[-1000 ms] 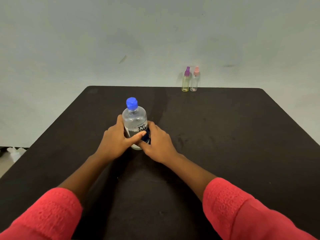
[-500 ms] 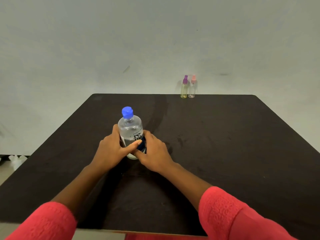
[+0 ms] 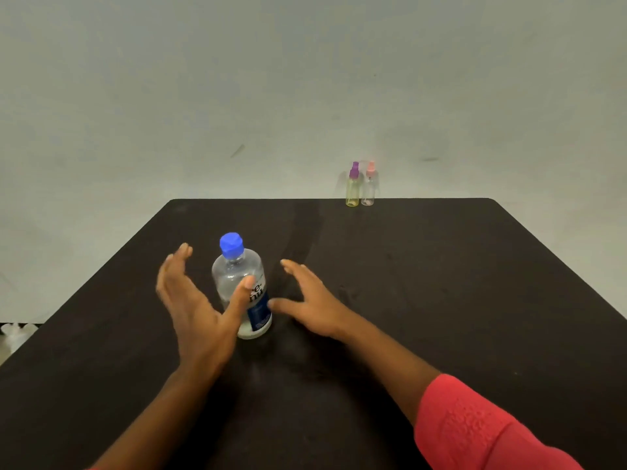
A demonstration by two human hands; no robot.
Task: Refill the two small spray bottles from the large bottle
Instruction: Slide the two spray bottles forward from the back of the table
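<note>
Setup: large bottle (image 3: 241, 286) stands capped, left hand (image 3: 193, 310) at nine o'clock, right hand (image 3: 312, 300) at three, fingers (image 3: 179, 262) spread, holding nothing. Likely next: fetch the spray bottles (image 3: 352, 189) at one o'clock.

The large bottle (image 3: 231, 273) bears partly hidden letters "e" above "nu"
</note>
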